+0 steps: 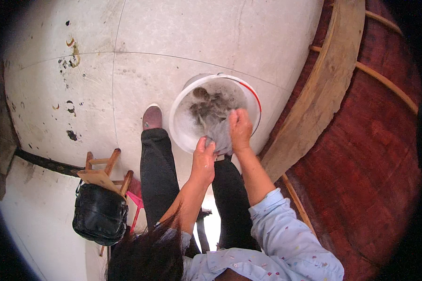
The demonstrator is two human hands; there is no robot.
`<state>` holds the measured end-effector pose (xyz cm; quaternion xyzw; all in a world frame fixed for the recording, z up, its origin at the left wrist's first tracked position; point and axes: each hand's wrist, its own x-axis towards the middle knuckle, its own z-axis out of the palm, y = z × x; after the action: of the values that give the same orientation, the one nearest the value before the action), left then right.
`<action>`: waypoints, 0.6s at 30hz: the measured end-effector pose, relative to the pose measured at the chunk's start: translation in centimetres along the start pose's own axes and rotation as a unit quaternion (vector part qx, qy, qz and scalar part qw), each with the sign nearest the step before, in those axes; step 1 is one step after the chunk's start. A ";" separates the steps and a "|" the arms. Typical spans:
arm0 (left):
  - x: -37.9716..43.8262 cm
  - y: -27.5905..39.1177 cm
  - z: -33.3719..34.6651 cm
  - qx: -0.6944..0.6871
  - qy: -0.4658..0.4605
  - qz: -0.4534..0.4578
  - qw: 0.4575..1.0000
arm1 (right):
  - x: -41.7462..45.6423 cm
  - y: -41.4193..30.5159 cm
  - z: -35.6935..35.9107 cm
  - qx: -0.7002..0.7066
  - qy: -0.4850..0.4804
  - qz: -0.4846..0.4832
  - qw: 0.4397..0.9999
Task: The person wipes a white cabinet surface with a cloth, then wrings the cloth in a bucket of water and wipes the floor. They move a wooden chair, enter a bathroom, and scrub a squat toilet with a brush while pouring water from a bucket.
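A round white bucket (183,131) stands on the floor before me, with a wire handle that has a red grip along its right rim. Murky grey water with suds and dark, soaked material (211,105) fills its inside. My left hand (204,159) grips a wet grey cloth (219,135) at the bucket's near rim, and my right hand (241,128) is closed on the same cloth a little farther up and to the right. Between the two hands the cloth is stretched over the near part of the bucket.
A black leather-like bag (100,214) rests on a wooden stool (100,177) at the lower left, beside a pink dustpan (135,200). To the right runs a rough wooden board (314,91) next to a dark red surface (369,168). The pale tiled floor (168,31) has dark stains at left.
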<state>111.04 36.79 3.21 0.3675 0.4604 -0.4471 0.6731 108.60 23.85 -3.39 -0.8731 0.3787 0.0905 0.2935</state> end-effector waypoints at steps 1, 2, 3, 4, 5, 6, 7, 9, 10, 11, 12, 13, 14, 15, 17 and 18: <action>0.1 -0.1 0.0 0.043 0.000 0.031 0.999 | 0.8 0.9 -0.4 -0.016 0.000 -0.002 1.000; 0.1 -0.2 -0.1 0.086 0.000 0.062 0.994 | 1.3 1.7 -0.7 -0.033 0.000 -0.004 0.999; 0.3 -0.4 -0.3 0.127 0.003 0.094 0.987 | 1.8 1.9 -1.1 -0.039 0.016 -0.053 0.998; 0.4 -0.5 -0.6 0.137 0.010 0.104 0.985 | 2.2 1.7 -1.7 -0.043 0.031 -0.102 0.993; 0.5 -0.7 -1.0 0.146 0.017 0.115 0.982 | 2.5 1.6 -2.1 -0.047 0.046 -0.151 0.986; 0.8 -0.8 -1.3 0.156 0.022 0.125 0.980 | 2.6 1.6 -2.5 -0.066 -0.013 -0.167 0.984; 0.9 -1.0 -1.6 0.139 0.035 0.102 0.984 | 2.6 1.6 -1.8 -0.078 -0.022 -0.168 0.983; 1.2 -1.3 -2.3 0.104 0.061 0.056 0.991 | 2.7 2.1 0.5 -0.100 -0.038 -0.170 0.980; 1.2 -1.0 -2.3 0.101 0.060 0.053 0.992 | 3.0 2.5 1.6 -0.110 -0.106 -0.098 0.983; 1.1 -0.8 -2.1 0.098 0.058 0.049 0.992 | 3.2 3.0 2.8 -0.125 -0.110 -0.059 0.984; 1.0 -0.5 -2.0 0.096 0.057 0.045 0.993 | 3.4 3.6 4.2 -0.138 -0.114 -0.020 0.984; 1.0 -0.3 -1.7 0.096 0.055 0.039 0.993 | 3.8 4.7 5.7 -0.153 -0.115 0.023 0.981; 0.7 0.0 -1.1 0.100 0.048 0.031 0.993 | 5.0 7.9 7.5 -0.163 -0.134 0.087 0.973; 0.7 0.2 -1.2 0.094 0.054 0.026 0.994 | 5.1 7.3 7.6 -0.064 -0.150 0.114 0.980; 1.2 -0.1 -2.2 0.087 0.053 0.031 0.994 | 5.2 6.4 7.1 0.133 -0.171 0.168 0.962; 1.5 -0.5 -2.8 0.064 0.057 0.035 0.996 | 4.3 5.2 6.0 0.177 -0.158 0.206 0.949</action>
<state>110.04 38.78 0.89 0.4507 0.4558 -0.4300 0.6358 108.25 21.88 -12.23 -0.6847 0.5090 0.2177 0.4740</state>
